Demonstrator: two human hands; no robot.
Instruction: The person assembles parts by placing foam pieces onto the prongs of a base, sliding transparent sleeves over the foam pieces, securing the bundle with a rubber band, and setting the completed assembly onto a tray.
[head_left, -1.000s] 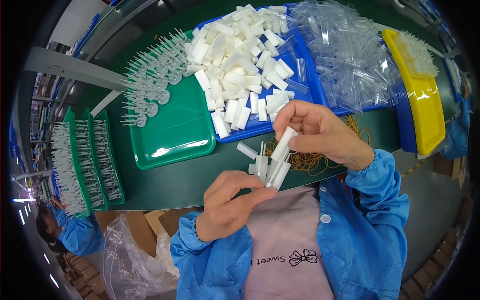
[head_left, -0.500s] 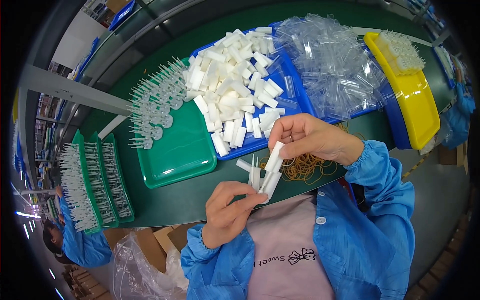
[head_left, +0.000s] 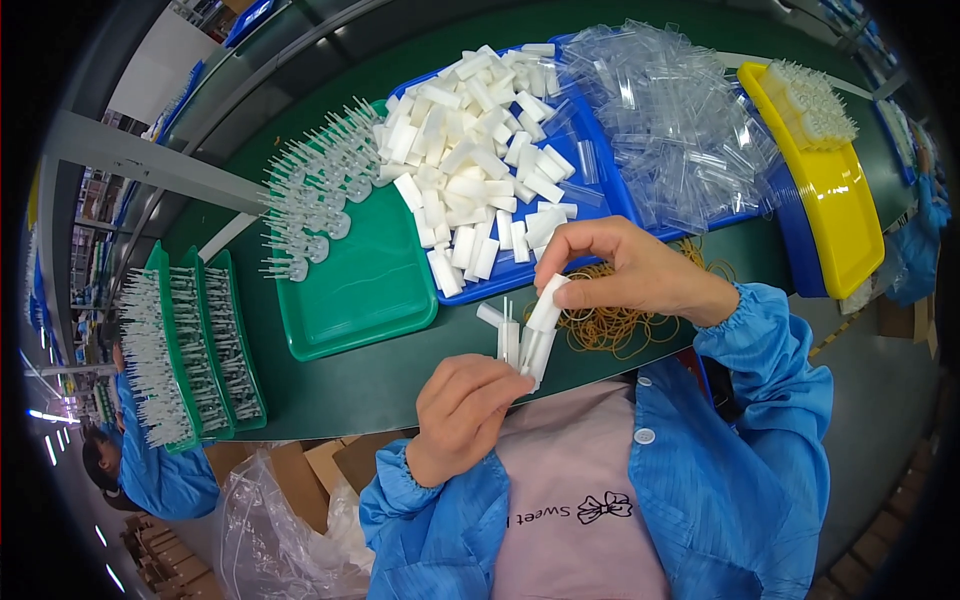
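My left hand [head_left: 462,410] is closed around a small bundle of white plastic pieces [head_left: 522,345] held upright near my chest. My right hand [head_left: 620,270] pinches one white tube-shaped piece [head_left: 546,303] at its top end, pressed against that bundle. Both hands hover over the near edge of the green table [head_left: 380,385]. Behind them lies a blue tray [head_left: 560,262] heaped with white tubes [head_left: 470,170]. A pile of tan rubber bands [head_left: 610,325] lies just under my right hand.
A green tray [head_left: 370,290] holds clear pointed parts [head_left: 320,190] at its far side. Clear plastic sleeves [head_left: 680,120] fill another blue tray, beside a yellow tray [head_left: 830,210]. Green racks of parts [head_left: 190,340] stand at left, where another person in blue [head_left: 150,470] works. A plastic bag [head_left: 270,530] hangs below.
My right hand has slid the white tube slightly lower against the bundle in my left hand. Both hands stay at the table edge.
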